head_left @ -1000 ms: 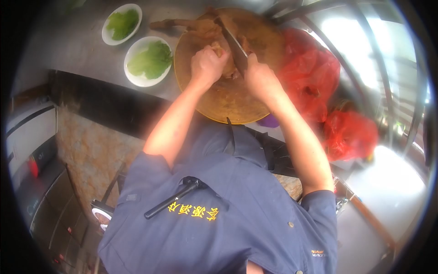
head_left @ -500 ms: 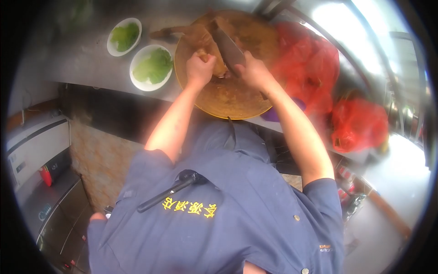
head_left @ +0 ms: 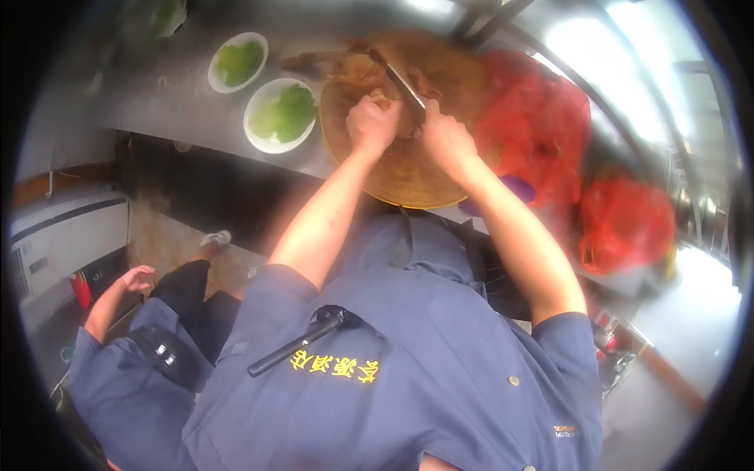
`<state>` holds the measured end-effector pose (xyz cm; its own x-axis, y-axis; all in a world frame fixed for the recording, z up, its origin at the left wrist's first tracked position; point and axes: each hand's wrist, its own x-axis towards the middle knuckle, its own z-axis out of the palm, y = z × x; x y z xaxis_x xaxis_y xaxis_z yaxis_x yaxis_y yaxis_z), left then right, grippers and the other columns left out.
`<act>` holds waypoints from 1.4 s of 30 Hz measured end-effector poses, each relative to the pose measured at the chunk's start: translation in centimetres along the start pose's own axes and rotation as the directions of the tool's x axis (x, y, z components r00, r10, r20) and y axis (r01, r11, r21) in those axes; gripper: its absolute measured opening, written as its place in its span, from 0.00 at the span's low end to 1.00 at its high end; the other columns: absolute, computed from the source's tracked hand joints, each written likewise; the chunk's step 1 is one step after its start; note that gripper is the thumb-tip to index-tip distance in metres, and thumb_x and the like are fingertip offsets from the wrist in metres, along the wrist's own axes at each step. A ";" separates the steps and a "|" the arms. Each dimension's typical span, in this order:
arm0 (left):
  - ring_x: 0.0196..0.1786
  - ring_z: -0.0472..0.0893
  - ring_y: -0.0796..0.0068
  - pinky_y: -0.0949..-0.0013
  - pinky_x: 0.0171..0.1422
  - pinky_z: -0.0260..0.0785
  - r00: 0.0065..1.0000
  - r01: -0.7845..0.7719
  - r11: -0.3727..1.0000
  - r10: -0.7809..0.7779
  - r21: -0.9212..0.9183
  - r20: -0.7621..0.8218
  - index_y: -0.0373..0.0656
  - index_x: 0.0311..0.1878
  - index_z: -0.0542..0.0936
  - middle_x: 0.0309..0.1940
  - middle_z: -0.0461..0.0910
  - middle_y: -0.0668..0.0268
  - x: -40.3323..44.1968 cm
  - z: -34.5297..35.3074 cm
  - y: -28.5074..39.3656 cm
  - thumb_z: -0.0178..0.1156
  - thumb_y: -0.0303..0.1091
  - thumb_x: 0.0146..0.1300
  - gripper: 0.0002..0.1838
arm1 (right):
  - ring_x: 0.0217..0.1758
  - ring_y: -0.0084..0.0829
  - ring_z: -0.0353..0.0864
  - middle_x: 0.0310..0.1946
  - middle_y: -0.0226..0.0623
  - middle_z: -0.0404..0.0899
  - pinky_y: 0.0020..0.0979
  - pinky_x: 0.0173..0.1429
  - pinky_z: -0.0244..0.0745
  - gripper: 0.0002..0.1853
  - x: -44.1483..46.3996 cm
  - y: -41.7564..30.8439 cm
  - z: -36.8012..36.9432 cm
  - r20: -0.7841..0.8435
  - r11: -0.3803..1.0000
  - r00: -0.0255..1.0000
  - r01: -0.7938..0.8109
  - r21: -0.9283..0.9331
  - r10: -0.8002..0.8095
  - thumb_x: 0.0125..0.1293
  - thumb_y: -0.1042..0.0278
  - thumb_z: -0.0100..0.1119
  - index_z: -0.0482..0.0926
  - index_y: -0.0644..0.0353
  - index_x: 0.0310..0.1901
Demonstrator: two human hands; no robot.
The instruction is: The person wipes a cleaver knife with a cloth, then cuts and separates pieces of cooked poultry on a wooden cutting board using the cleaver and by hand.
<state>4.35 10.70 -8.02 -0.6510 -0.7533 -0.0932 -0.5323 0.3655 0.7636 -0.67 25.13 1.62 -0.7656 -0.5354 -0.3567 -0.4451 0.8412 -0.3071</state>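
My right hand is wrapped around the handle of a cleaver. Its blade, seen nearly edge-on, slants up and to the left over a round wooden chopping board. My left hand is closed on a pale piece of meat, close to the left of the blade. The meat, which looks like poultry, lies partly under the blade and my left hand. A long thin part of it sticks out past the board's left rim. Where the cutting edge meets the meat is hard to make out.
Two white bowls with green lettuce leaves stand left of the board. Red plastic bags lie to the right, near a purple object. At lower left, a co-worker in dark blue stands close behind my left side.
The cleaver has turned from showing its broad face to nearly edge-on, and my hands are closer together. A co-worker has come into view at lower left. The view has shifted slightly.
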 end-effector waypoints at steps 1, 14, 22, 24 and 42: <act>0.45 0.90 0.37 0.45 0.54 0.81 1.000 -0.009 1.000 0.009 0.011 -0.018 0.32 0.41 0.88 0.37 0.89 0.39 -0.2 0.4 0.3 0.68 0.52 0.62 0.26 | 0.53 0.66 0.89 0.45 0.68 0.88 0.61 0.57 0.83 0.15 0.4 0.1 0.7 0.010 1.000 1.000 0.004 -0.005 -0.004 0.78 0.68 0.52 0.67 0.62 0.61; 0.44 0.90 0.40 0.47 0.51 0.80 0.994 -0.088 0.959 0.069 -0.270 -0.079 0.31 0.36 0.87 0.33 0.88 0.42 2.0 0.6 -4.3 0.70 0.50 0.60 0.24 | 0.62 0.68 0.83 0.53 0.70 0.85 0.55 0.64 0.79 0.27 3.5 4.4 -0.1 -0.019 0.941 0.996 0.091 0.325 -0.090 0.79 0.58 0.63 0.70 0.65 0.71; 0.45 0.90 0.36 0.43 0.54 0.82 0.991 -0.007 0.981 -0.019 -0.195 -0.131 0.35 0.40 0.86 0.37 0.88 0.40 2.3 1.1 1.2 0.66 0.44 0.66 0.18 | 0.51 0.69 0.87 0.43 0.69 0.87 0.63 0.56 0.82 0.24 2.0 0.8 0.8 -0.079 0.993 0.997 0.037 0.114 -0.028 0.76 0.64 0.59 0.67 0.65 0.67; 0.49 0.89 0.35 0.43 0.55 0.83 0.994 0.080 0.978 -0.092 -0.194 -0.052 0.33 0.47 0.82 0.41 0.89 0.38 3.1 2.9 0.8 0.70 0.42 0.64 0.20 | 0.49 0.70 0.88 0.42 0.69 0.87 0.64 0.54 0.82 0.23 2.7 1.1 2.2 -0.088 0.996 0.996 0.011 0.087 -0.004 0.77 0.65 0.56 0.66 0.65 0.68; 0.48 0.88 0.33 0.37 0.53 0.81 0.994 0.034 0.979 -0.011 -0.200 0.113 0.35 0.52 0.80 0.44 0.87 0.39 7.4 8.4 -5.4 0.53 0.34 0.75 0.13 | 0.51 0.71 0.86 0.45 0.72 0.86 0.60 0.53 0.82 0.35 16.0 8.1 14.3 -0.085 0.995 0.994 0.070 -0.068 -0.076 0.78 0.62 0.63 0.60 0.73 0.75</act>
<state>-2.18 7.78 -18.20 -0.7023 -0.6905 -0.1733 -0.4346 0.2231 0.8726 -9.87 22.29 -19.15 -0.7663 -0.5891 -0.2564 -0.5281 0.8048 -0.2710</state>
